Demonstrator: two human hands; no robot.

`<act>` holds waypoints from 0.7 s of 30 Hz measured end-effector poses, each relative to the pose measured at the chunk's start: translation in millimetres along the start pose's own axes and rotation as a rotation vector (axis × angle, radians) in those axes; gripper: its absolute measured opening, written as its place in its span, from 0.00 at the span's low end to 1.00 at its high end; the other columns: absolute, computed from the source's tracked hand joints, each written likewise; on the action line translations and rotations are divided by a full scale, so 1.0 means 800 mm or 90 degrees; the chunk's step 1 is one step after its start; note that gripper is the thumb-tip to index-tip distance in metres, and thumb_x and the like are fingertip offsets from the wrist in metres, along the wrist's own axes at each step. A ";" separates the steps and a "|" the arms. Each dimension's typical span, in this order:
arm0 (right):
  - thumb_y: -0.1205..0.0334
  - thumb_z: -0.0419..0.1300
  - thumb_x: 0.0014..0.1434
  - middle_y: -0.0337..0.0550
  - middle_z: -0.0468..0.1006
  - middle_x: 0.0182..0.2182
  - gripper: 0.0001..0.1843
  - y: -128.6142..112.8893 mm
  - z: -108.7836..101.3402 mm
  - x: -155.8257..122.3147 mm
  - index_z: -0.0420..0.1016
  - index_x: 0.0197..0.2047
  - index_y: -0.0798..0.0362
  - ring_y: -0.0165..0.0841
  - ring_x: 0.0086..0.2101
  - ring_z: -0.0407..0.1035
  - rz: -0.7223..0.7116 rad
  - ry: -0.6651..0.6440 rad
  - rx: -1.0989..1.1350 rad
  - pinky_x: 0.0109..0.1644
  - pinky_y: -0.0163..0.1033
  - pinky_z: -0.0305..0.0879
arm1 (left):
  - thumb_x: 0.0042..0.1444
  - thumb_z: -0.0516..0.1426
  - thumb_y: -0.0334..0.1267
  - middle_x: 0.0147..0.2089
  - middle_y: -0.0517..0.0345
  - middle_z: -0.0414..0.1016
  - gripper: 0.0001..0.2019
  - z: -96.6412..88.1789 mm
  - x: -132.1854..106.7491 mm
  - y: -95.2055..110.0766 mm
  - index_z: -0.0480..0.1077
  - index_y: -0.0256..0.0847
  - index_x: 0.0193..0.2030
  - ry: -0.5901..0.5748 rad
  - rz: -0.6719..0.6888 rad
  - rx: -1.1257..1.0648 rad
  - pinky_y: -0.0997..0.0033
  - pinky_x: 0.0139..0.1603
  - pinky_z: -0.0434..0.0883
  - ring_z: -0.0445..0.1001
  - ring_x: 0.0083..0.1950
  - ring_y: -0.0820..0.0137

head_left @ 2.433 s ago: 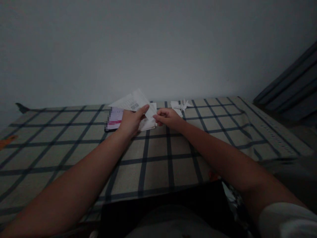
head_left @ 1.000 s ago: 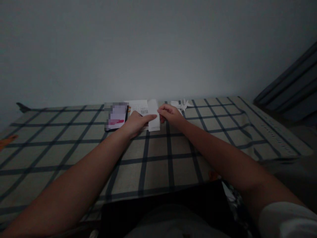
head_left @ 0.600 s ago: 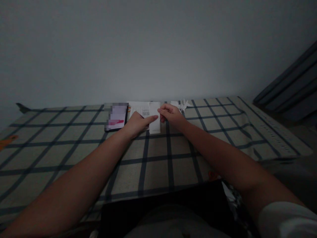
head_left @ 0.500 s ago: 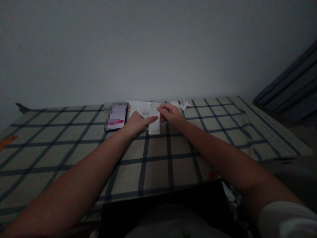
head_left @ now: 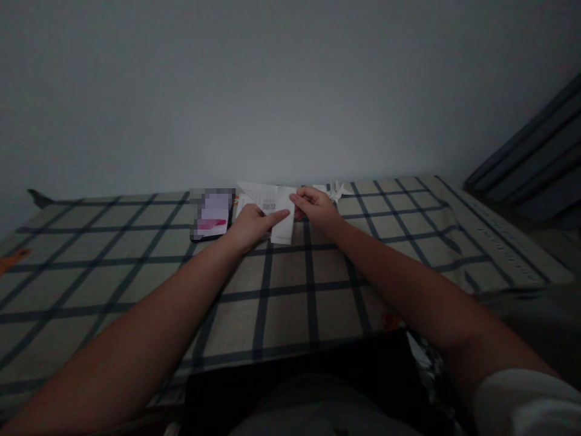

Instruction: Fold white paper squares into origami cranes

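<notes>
A white sheet of paper point(head_left: 282, 229), printed on part of its surface and folded over along its right side, is held between both hands above the table. My left hand point(head_left: 254, 225) grips it from the left, thumb lying across the front and the other fingers hidden behind. At the right edge, my right hand point(head_left: 313, 206) pinches the paper between thumb and fingers. Just beyond the right hand lies a white folded-paper piece with pointed tips point(head_left: 336, 190).
A phone point(head_left: 213, 215) with a lit, partly blurred screen lies left of the paper. The checked tablecloth point(head_left: 227, 327) covers the table up to a plain wall point(head_left: 290, 91). An orange thing point(head_left: 13, 260) is at the far left, a dark curtain point(head_left: 535, 151) at the right.
The paper has tilted slightly, its upper part swinging to the right and its left corner rising. My right hand has shifted slightly with its edge; the left hand stays nearly in place.
</notes>
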State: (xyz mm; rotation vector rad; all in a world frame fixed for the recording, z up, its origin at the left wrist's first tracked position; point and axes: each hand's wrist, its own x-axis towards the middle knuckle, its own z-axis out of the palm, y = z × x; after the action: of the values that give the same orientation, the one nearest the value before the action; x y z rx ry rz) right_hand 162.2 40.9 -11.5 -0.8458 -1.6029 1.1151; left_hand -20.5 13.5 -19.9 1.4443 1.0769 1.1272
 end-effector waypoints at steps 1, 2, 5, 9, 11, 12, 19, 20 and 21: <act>0.45 0.64 0.60 0.32 0.70 0.21 0.19 0.000 0.000 0.000 0.67 0.31 0.51 0.25 0.23 0.65 0.003 0.002 0.008 0.29 0.32 0.65 | 0.49 0.69 0.48 0.44 0.45 0.84 0.21 0.000 0.000 0.000 0.80 0.36 0.47 0.004 -0.011 -0.006 0.66 0.38 0.76 0.81 0.39 0.61; 0.45 0.64 0.59 0.32 0.70 0.21 0.19 0.000 0.001 0.000 0.66 0.31 0.52 0.25 0.23 0.65 0.006 0.003 0.016 0.29 0.32 0.65 | 0.50 0.69 0.49 0.43 0.45 0.84 0.21 0.001 0.000 0.000 0.80 0.36 0.46 0.010 -0.017 -0.016 0.66 0.37 0.76 0.81 0.39 0.61; 0.46 0.65 0.58 0.33 0.71 0.22 0.19 -0.002 0.001 -0.001 0.66 0.30 0.52 0.25 0.24 0.66 0.010 -0.001 0.034 0.29 0.32 0.65 | 0.51 0.68 0.51 0.41 0.46 0.84 0.21 0.001 0.002 -0.001 0.80 0.35 0.44 0.029 -0.002 -0.036 0.66 0.36 0.75 0.81 0.37 0.62; 0.45 0.65 0.59 0.33 0.71 0.22 0.19 -0.003 0.001 -0.001 0.68 0.31 0.51 0.25 0.24 0.65 0.018 -0.011 0.042 0.30 0.32 0.66 | 0.51 0.68 0.53 0.43 0.45 0.84 0.23 -0.001 0.004 -0.004 0.80 0.34 0.45 0.020 0.013 -0.021 0.65 0.37 0.76 0.81 0.37 0.61; 0.43 0.64 0.58 0.33 0.70 0.22 0.20 -0.002 0.001 0.000 0.69 0.32 0.51 0.25 0.24 0.66 0.021 -0.009 0.051 0.30 0.32 0.66 | 0.51 0.67 0.54 0.43 0.44 0.84 0.24 -0.001 0.005 -0.005 0.80 0.34 0.46 0.015 0.015 -0.024 0.65 0.38 0.76 0.81 0.38 0.61; 0.42 0.64 0.58 0.33 0.70 0.22 0.20 -0.001 0.001 0.000 0.69 0.32 0.52 0.26 0.24 0.66 0.018 -0.005 0.053 0.30 0.32 0.66 | 0.51 0.67 0.53 0.44 0.44 0.84 0.24 -0.001 0.006 -0.006 0.80 0.34 0.47 0.012 0.019 -0.028 0.65 0.39 0.76 0.81 0.38 0.61; 0.39 0.65 0.54 0.33 0.70 0.20 0.24 0.002 -0.001 0.001 0.68 0.29 0.52 0.25 0.23 0.65 -0.022 0.016 0.027 0.29 0.33 0.64 | 0.52 0.67 0.54 0.46 0.45 0.84 0.27 0.000 0.007 -0.007 0.78 0.34 0.51 0.007 0.017 -0.006 0.65 0.40 0.75 0.81 0.40 0.61; 0.39 0.65 0.53 0.33 0.70 0.20 0.24 0.003 -0.001 0.001 0.68 0.29 0.52 0.25 0.23 0.65 -0.021 0.019 0.029 0.29 0.33 0.63 | 0.52 0.67 0.54 0.46 0.45 0.83 0.27 0.000 0.007 -0.006 0.78 0.34 0.51 0.007 0.021 -0.004 0.65 0.39 0.75 0.80 0.40 0.61; 0.39 0.66 0.53 0.33 0.70 0.20 0.24 0.003 -0.001 0.002 0.68 0.29 0.52 0.25 0.23 0.64 -0.019 0.021 0.031 0.29 0.33 0.63 | 0.52 0.67 0.54 0.45 0.45 0.83 0.26 0.000 0.006 -0.005 0.78 0.34 0.50 0.006 0.025 -0.005 0.66 0.39 0.74 0.80 0.39 0.62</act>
State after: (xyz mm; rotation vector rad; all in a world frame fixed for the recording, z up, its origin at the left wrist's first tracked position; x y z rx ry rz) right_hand 162.6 43.1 -13.4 -0.8012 -1.5509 1.1096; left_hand -20.0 18.8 -23.3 1.4613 1.0538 1.1647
